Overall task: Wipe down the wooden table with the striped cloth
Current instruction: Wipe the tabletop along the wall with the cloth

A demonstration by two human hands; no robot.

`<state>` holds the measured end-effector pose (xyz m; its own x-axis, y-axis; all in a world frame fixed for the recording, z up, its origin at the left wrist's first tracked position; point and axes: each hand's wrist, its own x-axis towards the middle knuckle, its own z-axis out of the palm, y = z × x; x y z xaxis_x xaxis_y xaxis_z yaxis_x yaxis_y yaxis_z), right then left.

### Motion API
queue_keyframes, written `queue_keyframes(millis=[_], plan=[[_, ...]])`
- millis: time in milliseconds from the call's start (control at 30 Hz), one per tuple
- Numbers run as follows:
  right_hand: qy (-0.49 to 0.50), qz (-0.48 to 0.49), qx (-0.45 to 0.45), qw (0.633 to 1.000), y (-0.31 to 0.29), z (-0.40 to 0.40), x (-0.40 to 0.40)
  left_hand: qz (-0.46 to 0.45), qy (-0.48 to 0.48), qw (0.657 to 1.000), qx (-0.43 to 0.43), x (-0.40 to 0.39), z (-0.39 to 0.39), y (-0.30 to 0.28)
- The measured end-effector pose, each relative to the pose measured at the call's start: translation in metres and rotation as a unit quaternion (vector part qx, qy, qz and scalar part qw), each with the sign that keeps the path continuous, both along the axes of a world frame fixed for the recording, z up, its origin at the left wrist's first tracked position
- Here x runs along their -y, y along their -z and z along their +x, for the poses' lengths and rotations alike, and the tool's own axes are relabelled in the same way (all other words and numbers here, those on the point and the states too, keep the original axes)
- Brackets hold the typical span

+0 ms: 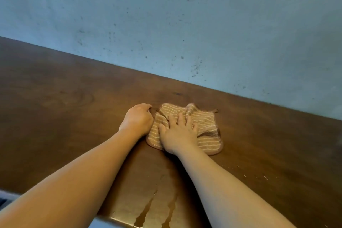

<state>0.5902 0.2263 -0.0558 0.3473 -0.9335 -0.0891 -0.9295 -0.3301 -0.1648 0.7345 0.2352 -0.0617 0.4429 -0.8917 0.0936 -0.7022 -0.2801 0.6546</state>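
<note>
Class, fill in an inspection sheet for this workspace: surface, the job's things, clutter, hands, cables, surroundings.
Surface: dark wooden table, with wet streaks near the front edge.
Job's things: striped cloth, bunched and lying flat on the table.
Clutter: small pale crumbs at right of the right arm.
Hands: right hand spread flat, pressing on the cloth; left hand curled at the cloth's left edge, grip on it unclear.
Cables: nothing seen.
Surroundings: blue-grey wall with dark specks, directly behind the table.
</note>
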Motion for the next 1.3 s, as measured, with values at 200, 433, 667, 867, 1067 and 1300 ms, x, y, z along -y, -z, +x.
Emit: queue_keyframes(millis=[200, 433, 667, 867, 1067, 1300], plan=[[-0.010, 0.002, -0.011, 1.000, 0.000, -0.005, -0.104, -0.022, 0.005, 1.000, 0.015, -0.017, -0.002, -0.004], [-0.058, 0.024, -0.046, 0.997, -0.004, -0.028, -0.156, -0.045, -0.012, 0.997, 0.059, -0.046, -0.016, -0.004], [-0.007, 0.002, 0.019, 1.000, -0.008, -0.138, -0.157, -0.035, -0.026, 0.996, 0.082, -0.078, -0.071, -0.004], [0.084, -0.047, -0.025, 0.995, 0.002, -0.284, -0.120, 0.048, 0.073, 0.980, 0.181, -0.097, -0.130, -0.009], [0.219, -0.044, 0.000, 0.975, -0.010, -0.284, -0.103, 0.080, 0.092, 0.968, 0.220, -0.107, -0.143, -0.004], [0.032, -0.054, 0.027, 0.998, -0.004, -0.161, -0.121, 0.055, 0.061, 0.980, 0.182, -0.100, -0.138, 0.000]])
